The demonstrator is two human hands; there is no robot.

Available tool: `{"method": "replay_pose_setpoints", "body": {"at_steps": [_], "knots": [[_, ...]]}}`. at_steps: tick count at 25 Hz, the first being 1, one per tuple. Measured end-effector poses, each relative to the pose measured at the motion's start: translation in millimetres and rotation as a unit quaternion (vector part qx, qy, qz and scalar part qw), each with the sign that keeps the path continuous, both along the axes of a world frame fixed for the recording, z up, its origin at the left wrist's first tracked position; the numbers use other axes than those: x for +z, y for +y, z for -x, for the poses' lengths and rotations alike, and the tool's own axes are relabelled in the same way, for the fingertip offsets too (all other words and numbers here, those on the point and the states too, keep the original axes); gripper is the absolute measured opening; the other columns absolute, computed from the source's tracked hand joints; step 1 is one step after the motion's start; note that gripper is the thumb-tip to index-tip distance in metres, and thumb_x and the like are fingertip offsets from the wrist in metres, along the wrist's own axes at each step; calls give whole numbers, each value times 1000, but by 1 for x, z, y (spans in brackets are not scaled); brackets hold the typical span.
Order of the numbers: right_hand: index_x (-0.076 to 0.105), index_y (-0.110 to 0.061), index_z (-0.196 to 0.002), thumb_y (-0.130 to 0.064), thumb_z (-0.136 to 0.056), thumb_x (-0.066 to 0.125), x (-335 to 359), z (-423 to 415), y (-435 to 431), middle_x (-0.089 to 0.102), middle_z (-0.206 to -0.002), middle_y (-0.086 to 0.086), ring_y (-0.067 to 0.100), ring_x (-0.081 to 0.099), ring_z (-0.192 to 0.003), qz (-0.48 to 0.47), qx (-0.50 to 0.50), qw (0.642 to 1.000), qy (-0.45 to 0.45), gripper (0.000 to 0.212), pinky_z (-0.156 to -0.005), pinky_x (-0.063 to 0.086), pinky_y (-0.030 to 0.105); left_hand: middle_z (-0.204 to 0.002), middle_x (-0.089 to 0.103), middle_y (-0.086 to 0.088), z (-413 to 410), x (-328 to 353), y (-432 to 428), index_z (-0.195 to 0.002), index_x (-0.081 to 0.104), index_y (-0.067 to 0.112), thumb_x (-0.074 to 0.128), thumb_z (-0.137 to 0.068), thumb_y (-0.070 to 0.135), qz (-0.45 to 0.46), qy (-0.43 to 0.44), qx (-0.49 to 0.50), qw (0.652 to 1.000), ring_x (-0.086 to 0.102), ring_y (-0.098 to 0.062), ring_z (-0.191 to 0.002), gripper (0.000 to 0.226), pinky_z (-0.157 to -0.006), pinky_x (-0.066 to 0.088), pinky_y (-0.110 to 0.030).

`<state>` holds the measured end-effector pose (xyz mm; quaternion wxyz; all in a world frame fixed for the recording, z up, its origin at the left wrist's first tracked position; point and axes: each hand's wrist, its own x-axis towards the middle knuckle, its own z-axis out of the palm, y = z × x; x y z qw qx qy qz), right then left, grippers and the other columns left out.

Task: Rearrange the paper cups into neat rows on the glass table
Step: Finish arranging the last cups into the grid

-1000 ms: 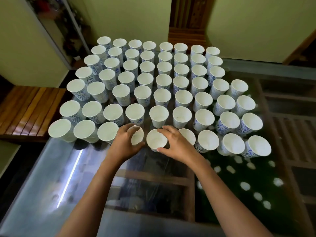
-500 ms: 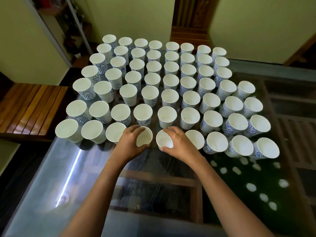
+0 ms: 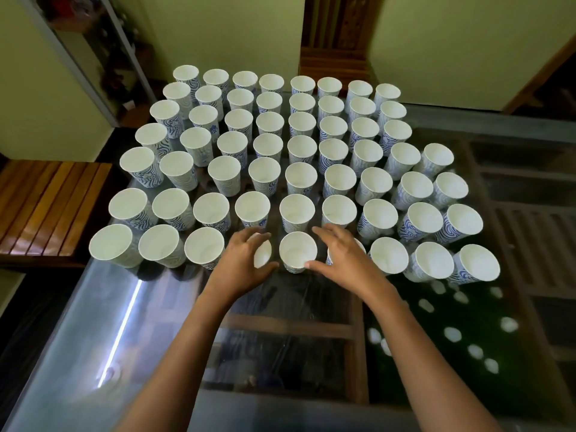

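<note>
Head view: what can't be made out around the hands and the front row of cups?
- Head view: the left hand covers most of a front-row cup; grip or mere touch cannot be told.
- Head view: the right hand hides the next cup but for slivers.
- Head view: blue lettering is too small to read.
- Head view: shelf contents, top left, dark and blurred.

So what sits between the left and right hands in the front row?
One upright white paper cup with blue swirls, head view. The left hand curls round the neighbouring cup; the right hand touches the middle one with its thumb.
</note>
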<state>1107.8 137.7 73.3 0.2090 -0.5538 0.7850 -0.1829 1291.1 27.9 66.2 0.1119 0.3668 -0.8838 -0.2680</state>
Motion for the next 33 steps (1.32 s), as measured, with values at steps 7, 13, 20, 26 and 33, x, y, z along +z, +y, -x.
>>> {"method": "replay_pose_setpoints", "body": {"at_steps": [7, 13, 20, 26, 33], "knots": [[38, -16, -138, -31, -72, 76, 1, 39, 29, 31, -145, 10, 25, 31, -133, -64, -38, 997, 5, 78, -106, 25, 30, -130, 51, -20, 46, -6, 17, -122, 56, 4, 81, -65, 27, -26, -16, -68, 997, 48, -34, -118, 66, -100, 36, -36], [38, -17, -138, -27, -75, 74, -8, 37, 29, 35, -143, 7, 24, 37, -130, -51, -32, 998, -18, 73, -104, 29, 30, -128, 52, -20, 53, -9, 16, -119, 58, 3, 80, -65, 19, -29, -20, -62, 997, 49, -36, -115, 61, -97, 36, -35], [37, -17, -138, -29, -77, 72, -12, 39, 34, 37, -142, 4, 21, 38, -128, -20, -43, 998, -40, 71, -102, 31, 29, -129, 51, -20, 55, -8, 18, -118, 59, 3, 80, -66, 16, -24, -12, -43, 999, 48, -37, -115, 58, -97, 36, -34], [36, -16, -139, -31, -78, 71, -12, 38, 37, 35, -143, 3, 20, 36, -130, -8, -42, 998, -53, 72, -104, 31, 29, -128, 52, -20, 59, -2, 26, -118, 59, 3, 79, -67, 17, -15, 1, -36, 999, 48, -36, -115, 56, -97, 36, -34], [37, -14, -138, -32, -72, 77, 1, 72, 63, 34, -144, 6, 22, 33, -133, 8, -71, 997, -21, 79, -106, 29, 30, -132, 49, -16, 98, 2, 49, -124, 56, 7, 76, -72, 30, -12, -17, -108, 994, 45, -30, -121, 60, -101, 32, -30]]}}
